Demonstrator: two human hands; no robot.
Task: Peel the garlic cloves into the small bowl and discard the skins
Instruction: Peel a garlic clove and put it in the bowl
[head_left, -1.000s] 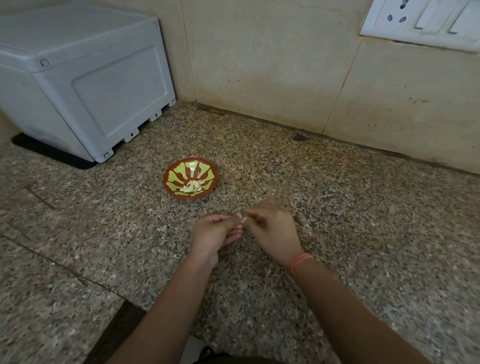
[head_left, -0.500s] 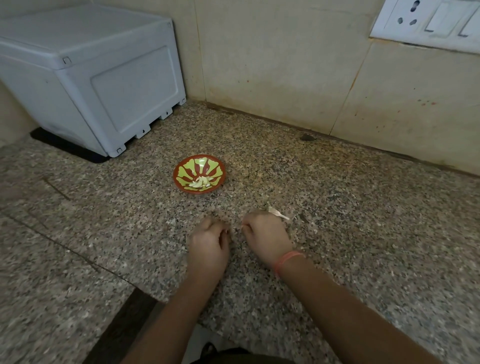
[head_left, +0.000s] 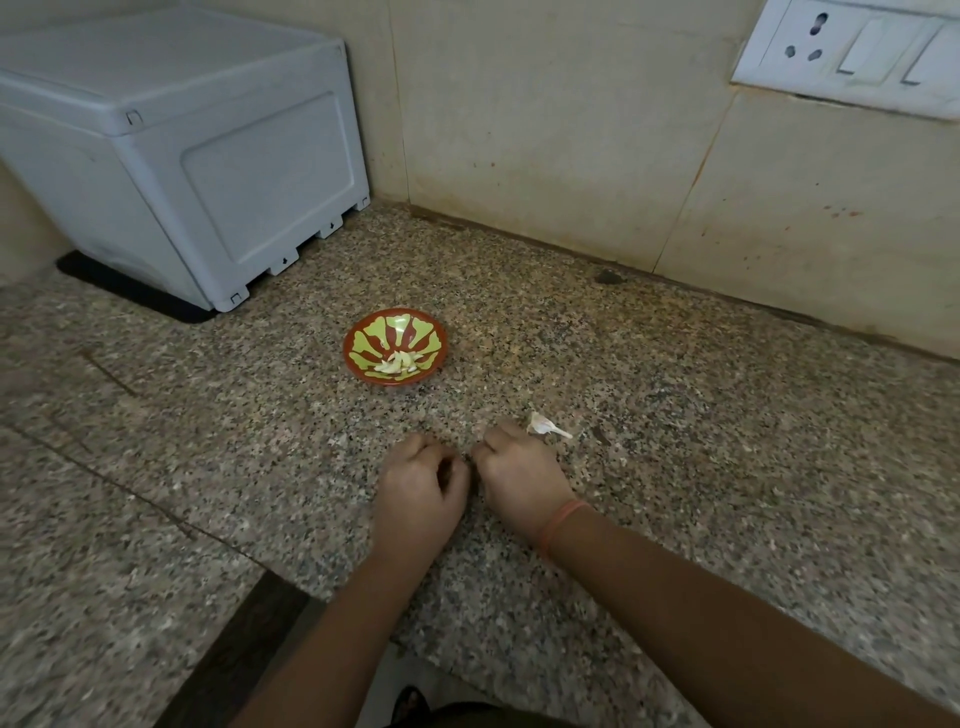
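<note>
Head view, near to far. Forearms cross the near edge of the speckled grey-brown granite desk (head_left: 675, 467). The drop-off sits right under them, so anything swept back goes to the floor.

Left hand (head_left: 421, 499) and right hand (head_left: 524, 478) rest knuckles-up on the desk, close together, narrow gap between. Fingers of both are curled under. Can't tell if either has a clove or skin tucked inside, palms are hidden. Thin orange band (head_left: 563, 525) on the right wrist.

Just beyond the right hand's knuckles: small white papery garlic piece with a pointed tail (head_left: 545, 426). Unpeeled clove or shed skin, can't tell. Judgement: featherlight, skin brittle and flaky, would drift on a breath. Pinch it at the tail with fingertips, don't sweep. A bare clove would be firm but slick.

Further out, left of centre: small round red-and-green patterned bowl (head_left: 421, 332), with a little heap of pale peeled garlic cloves (head_left: 397, 362) in its near side. Bowl is shallow, probably light, and could skid if knocked.

Bare granite between hands and bowl, with wide room to the right. Left rear is blocked by a large grey plastic box (head_left: 208, 182). Beige tiled wall (head_left: 545, 130) closes the back, white socket-and-switch plate (head_left: 852, 47) top right. No bin for skins in view.
</note>
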